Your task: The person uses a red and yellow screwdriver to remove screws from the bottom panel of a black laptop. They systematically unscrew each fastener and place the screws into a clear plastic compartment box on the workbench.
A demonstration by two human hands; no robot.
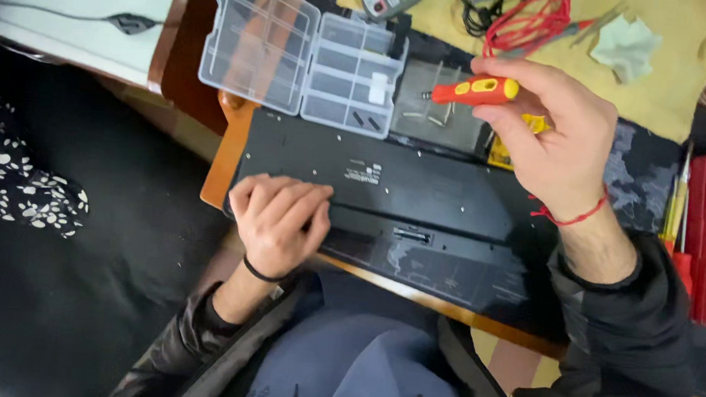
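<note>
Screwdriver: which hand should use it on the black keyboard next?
The right hand, probably: it already grips the orange screwdriver above the upturned black keyboard. The left hand lies flat on the keyboard's left end, steadying it.

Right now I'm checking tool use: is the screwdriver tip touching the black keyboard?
No, the right hand holds the screwdriver raised above the keyboard.

Keyboard face-down, screwdriver raised

Your black keyboard [403, 198] lies underside up across the desk edge; your orange-and-yellow screwdriver [472, 89] is held level above it.
</note>
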